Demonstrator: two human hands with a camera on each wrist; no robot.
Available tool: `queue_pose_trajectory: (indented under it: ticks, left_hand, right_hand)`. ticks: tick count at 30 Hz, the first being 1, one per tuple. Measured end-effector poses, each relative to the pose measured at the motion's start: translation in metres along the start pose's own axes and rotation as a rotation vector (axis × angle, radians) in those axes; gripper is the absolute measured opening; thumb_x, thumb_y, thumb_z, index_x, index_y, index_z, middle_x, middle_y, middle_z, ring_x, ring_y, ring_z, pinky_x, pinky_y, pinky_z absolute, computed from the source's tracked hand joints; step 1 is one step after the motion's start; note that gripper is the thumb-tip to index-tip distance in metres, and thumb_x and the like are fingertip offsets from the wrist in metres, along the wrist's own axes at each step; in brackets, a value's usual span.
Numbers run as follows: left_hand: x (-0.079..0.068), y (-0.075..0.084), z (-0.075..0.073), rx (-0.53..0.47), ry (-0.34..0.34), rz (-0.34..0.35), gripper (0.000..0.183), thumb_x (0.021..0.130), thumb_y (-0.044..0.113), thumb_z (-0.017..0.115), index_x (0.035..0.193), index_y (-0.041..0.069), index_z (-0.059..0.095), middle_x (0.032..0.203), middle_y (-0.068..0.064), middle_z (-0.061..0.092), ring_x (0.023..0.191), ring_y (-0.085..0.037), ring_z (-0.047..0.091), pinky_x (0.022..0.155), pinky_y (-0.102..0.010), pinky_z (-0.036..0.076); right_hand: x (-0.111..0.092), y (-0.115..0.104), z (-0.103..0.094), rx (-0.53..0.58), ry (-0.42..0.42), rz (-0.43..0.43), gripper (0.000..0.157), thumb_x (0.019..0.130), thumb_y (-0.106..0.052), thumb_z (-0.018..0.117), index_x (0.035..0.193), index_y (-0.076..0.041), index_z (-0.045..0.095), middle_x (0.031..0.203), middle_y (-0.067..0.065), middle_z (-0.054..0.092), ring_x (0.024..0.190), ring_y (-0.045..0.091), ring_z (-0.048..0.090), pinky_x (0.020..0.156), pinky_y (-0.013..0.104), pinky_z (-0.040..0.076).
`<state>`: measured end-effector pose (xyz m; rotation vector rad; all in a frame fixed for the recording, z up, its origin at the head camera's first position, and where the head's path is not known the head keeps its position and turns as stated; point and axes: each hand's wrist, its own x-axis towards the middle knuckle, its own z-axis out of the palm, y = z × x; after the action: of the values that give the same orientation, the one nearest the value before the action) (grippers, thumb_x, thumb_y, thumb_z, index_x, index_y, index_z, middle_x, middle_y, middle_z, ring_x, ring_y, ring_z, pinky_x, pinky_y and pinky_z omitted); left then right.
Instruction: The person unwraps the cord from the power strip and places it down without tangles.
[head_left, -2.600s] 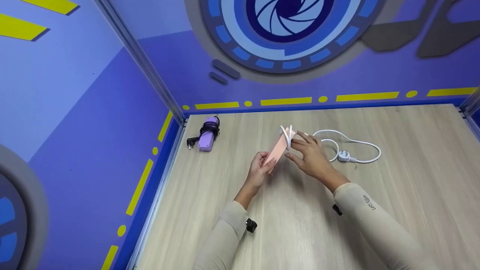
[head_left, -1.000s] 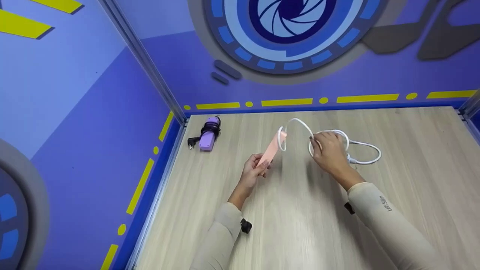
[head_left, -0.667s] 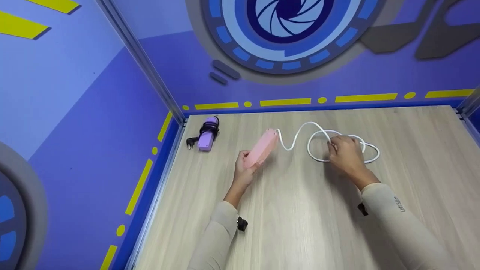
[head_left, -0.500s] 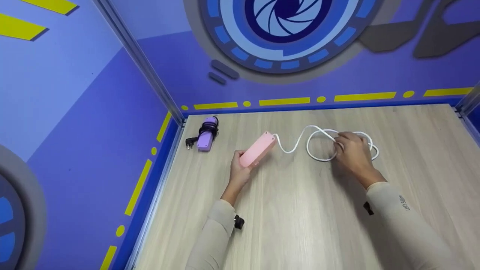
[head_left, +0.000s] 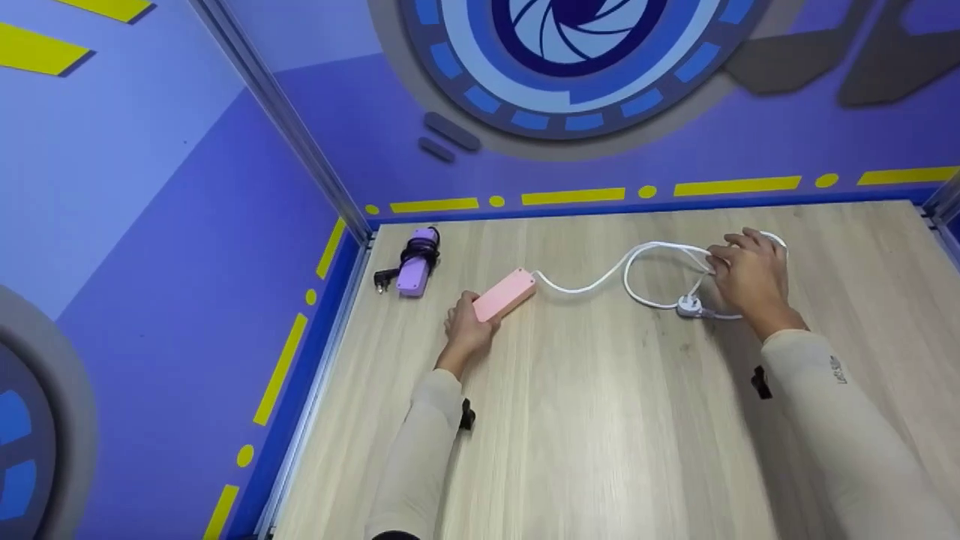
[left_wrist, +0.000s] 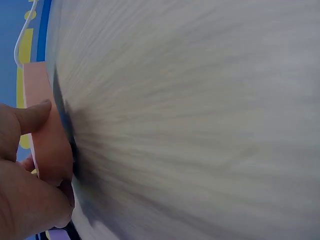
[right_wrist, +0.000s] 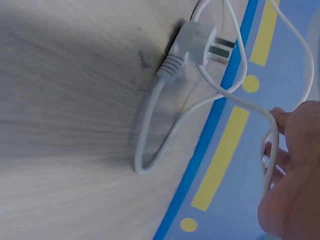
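Note:
My left hand (head_left: 469, 326) grips the near end of a pink power strip (head_left: 506, 292), tilted over the tabletop. In the left wrist view the thumb lies along the strip's side (left_wrist: 42, 85). A white cord (head_left: 577, 290) runs from its far end to the right, in loose loops. My right hand (head_left: 754, 281) holds part of this cord at the back right, fingers curled about it. One loop rises behind the knuckles. Just left of that hand lies the cord's white three-pin plug (head_left: 688, 306), its pins showing in the right wrist view.
At the back left corner of the wooden table (head_left: 585, 420) lies a purple power strip (head_left: 412, 276). Its black cord (head_left: 420, 251) is wound round it and its black plug (head_left: 384, 280) sticks out left. Blue printed panels (head_left: 315, 112) wall the left and back sides.
The cord's coil has come off the pink strip and now stretches to the right. My right hand has moved right with the cord; my left hand has lowered the strip and shifted left.

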<state>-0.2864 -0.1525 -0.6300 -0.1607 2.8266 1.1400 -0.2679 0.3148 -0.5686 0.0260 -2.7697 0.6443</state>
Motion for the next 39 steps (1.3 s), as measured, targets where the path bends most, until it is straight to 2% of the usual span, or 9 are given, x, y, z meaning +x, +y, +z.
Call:
queue_pose_trajectory:
  ticks: [10, 15, 18, 21, 23, 25, 28, 33, 39]
  left_hand:
    - [0.006, 0.015, 0.01, 0.089, -0.039, 0.026, 0.059, 0.093, 0.016, 0.079, 0.143, 0.006, 0.05, 0.139, -0.016, 0.057, 0.13, -0.036, 0.049, 0.114, -0.053, 0.037]
    - [0.005, 0.023, 0.011, 0.162, -0.022, 0.031, 0.061, 0.093, 0.018, 0.078, 0.146, 0.008, 0.05, 0.14, -0.016, 0.057, 0.129, -0.036, 0.049, 0.112, -0.052, 0.037]
    - [0.002, 0.028, 0.014, 0.237, 0.017, 0.03, 0.07, 0.092, 0.022, 0.08, 0.151, 0.009, 0.047, 0.147, -0.017, 0.053, 0.136, -0.036, 0.046, 0.115, -0.053, 0.033]
    - [-0.002, 0.039, 0.021, 0.327, 0.059, 0.079, 0.082, 0.09, 0.028, 0.083, 0.157, 0.009, 0.041, 0.158, -0.017, 0.043, 0.149, -0.036, 0.038, 0.121, -0.055, 0.028]
    - [-0.006, 0.049, 0.027, 0.358, 0.068, 0.131, 0.087, 0.089, 0.032, 0.085, 0.16, 0.01, 0.039, 0.165, -0.016, 0.036, 0.155, -0.036, 0.032, 0.125, -0.057, 0.025]
    - [-0.01, 0.061, 0.035, 0.369, 0.058, 0.187, 0.087, 0.091, 0.036, 0.084, 0.161, 0.012, 0.039, 0.167, -0.013, 0.034, 0.158, -0.035, 0.029, 0.127, -0.058, 0.023]
    - [-0.017, 0.076, 0.049, 0.357, 0.022, 0.242, 0.082, 0.093, 0.04, 0.082, 0.159, 0.015, 0.041, 0.167, -0.01, 0.036, 0.158, -0.033, 0.029, 0.128, -0.058, 0.022]
    - [-0.028, 0.091, 0.071, 0.346, -0.033, 0.283, 0.075, 0.095, 0.042, 0.079, 0.157, 0.018, 0.044, 0.162, -0.006, 0.042, 0.154, -0.028, 0.033, 0.125, -0.052, 0.026]
    - [-0.039, 0.099, 0.087, 0.329, -0.055, 0.338, 0.067, 0.095, 0.04, 0.079, 0.151, 0.015, 0.05, 0.159, -0.008, 0.047, 0.156, -0.029, 0.033, 0.124, -0.05, 0.027]
  right_hand:
    - [-0.009, 0.007, 0.016, -0.002, -0.084, 0.038, 0.029, 0.105, -0.017, 0.064, 0.123, 0.003, 0.073, 0.146, 0.031, 0.059, 0.152, 0.052, 0.035, 0.124, 0.069, 0.02]
    - [-0.013, 0.012, 0.014, 0.063, -0.06, -0.007, 0.029, 0.104, -0.016, 0.063, 0.123, 0.005, 0.072, 0.151, 0.035, 0.053, 0.157, 0.052, 0.029, 0.13, 0.067, 0.014]
    - [-0.017, 0.015, 0.011, 0.111, -0.008, -0.049, 0.031, 0.104, -0.014, 0.062, 0.127, 0.005, 0.069, 0.152, 0.036, 0.052, 0.156, 0.052, 0.032, 0.13, 0.067, 0.017]
    - [-0.024, 0.016, 0.008, 0.158, 0.119, -0.048, 0.026, 0.102, -0.008, 0.061, 0.122, 0.007, 0.07, 0.138, 0.034, 0.061, 0.141, 0.051, 0.048, 0.12, 0.066, 0.031]
    - [-0.029, 0.015, 0.008, 0.181, 0.205, -0.018, 0.022, 0.101, -0.005, 0.06, 0.115, 0.007, 0.071, 0.121, 0.03, 0.065, 0.12, 0.049, 0.057, 0.104, 0.062, 0.04]
    - [-0.034, 0.015, 0.012, 0.188, 0.236, 0.004, 0.019, 0.101, -0.006, 0.058, 0.109, 0.006, 0.07, 0.106, 0.027, 0.066, 0.101, 0.045, 0.059, 0.09, 0.059, 0.042]
    - [-0.04, 0.015, 0.021, 0.156, 0.123, 0.016, 0.016, 0.1, -0.008, 0.058, 0.104, 0.003, 0.069, 0.095, 0.024, 0.067, 0.086, 0.041, 0.061, 0.078, 0.058, 0.043]
    - [-0.047, 0.013, 0.032, 0.123, -0.128, 0.012, 0.02, 0.101, -0.011, 0.058, 0.105, 0.004, 0.072, 0.101, 0.025, 0.071, 0.093, 0.044, 0.066, 0.083, 0.063, 0.049]
    - [-0.049, 0.009, 0.035, 0.136, -0.16, -0.006, 0.023, 0.102, -0.01, 0.058, 0.108, 0.008, 0.072, 0.104, 0.026, 0.07, 0.098, 0.045, 0.067, 0.087, 0.063, 0.05]
